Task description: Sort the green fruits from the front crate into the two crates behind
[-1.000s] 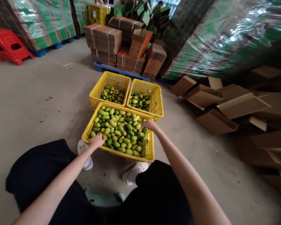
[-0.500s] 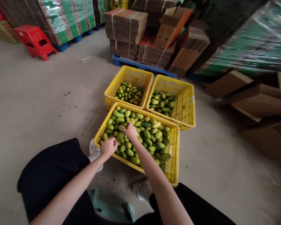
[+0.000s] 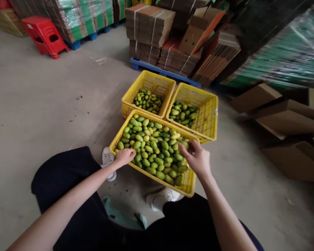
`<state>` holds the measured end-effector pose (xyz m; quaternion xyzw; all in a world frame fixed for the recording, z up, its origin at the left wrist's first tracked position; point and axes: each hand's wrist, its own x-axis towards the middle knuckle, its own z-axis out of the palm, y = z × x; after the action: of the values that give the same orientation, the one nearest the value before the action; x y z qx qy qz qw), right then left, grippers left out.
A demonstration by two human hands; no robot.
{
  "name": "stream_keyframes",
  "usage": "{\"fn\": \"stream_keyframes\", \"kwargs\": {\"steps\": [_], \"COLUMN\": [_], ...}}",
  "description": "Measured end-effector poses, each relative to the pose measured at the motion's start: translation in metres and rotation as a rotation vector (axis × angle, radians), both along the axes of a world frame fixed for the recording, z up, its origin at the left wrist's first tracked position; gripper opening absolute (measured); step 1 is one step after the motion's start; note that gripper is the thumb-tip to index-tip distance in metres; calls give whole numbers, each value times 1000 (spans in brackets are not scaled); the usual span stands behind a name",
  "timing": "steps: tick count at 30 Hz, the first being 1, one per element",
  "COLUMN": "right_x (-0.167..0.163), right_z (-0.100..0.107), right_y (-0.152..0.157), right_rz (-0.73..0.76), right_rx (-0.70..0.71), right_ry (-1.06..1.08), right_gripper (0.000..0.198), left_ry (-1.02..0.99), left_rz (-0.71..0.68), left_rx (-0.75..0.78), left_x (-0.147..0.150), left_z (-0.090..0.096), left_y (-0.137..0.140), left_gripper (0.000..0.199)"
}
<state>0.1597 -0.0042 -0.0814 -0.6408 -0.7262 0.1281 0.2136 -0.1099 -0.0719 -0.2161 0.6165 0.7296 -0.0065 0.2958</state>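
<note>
The nearest yellow plastic crate (image 3: 154, 184) is tilted and filled with green and yellowish mangoes (image 3: 157, 153). My left hand (image 3: 125, 156) is closed at its near left rim, fingers curled over the fruit; whatever they may hold is hidden. At the crate's right side, my right hand (image 3: 199, 158) has thumb and fingers around a green mango (image 3: 184, 143), above the others. Behind stand a left rear yellow crate (image 3: 128, 103) and a right rear yellow crate (image 3: 211, 120), each with mangoes at the bottom.
Flattened cardboard boxes (image 3: 149, 28) are stacked on a blue pallet (image 3: 159, 69) behind the crates. Open cartons (image 3: 285, 118) lie at the right. A red stool (image 3: 45, 36) stands at the far left. My shoes (image 3: 162, 198) are close to the near crate.
My right hand has moved from the middle of the near crate to its right side, and a mango shows in its fingers. My left hand stays near the left rim; the view has shifted slightly.
</note>
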Motion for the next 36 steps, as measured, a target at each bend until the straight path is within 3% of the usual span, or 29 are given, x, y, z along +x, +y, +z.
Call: {"fn": "stream_keyframes", "kwargs": {"steps": [4,8,12,18,24,29,32,34,36], "right_x": [9,8,17,21,9,-16,-27,-29,-27], "right_z": [31,45,46,43,51,54,53,52,52], "right_y": [-34,-48,-50,-48,-50,-51,-49,-46,-45], "right_rz": [26,364,492,466,448,491,418,314,218], "right_rx": [275,356,312,162,-13,-103,-104,-94,-71], "right_ry": [-112,-237,-312,-410,-419,-399,-366,-244,11], "right_gripper": [41,33,34,36,32,30,30,30,33], "left_ry": [71,142,184,281,220,58,-102,-330,-720], "left_rz": [-49,-176,-290,-272,-251,-152,-124,-79,21], "left_rx": [48,84,3,-76,-86,-98,-82,-40,-11], "left_x": [-7,-18,-24,-14,-10,-14,-10,-2,10], "left_z": [2,7,3,-6,5,38,74,104,138], "left_y": [28,70,98,111,110,93,83,80,78], "left_gripper": [38,40,46,50,48,30,37,44,41]}}
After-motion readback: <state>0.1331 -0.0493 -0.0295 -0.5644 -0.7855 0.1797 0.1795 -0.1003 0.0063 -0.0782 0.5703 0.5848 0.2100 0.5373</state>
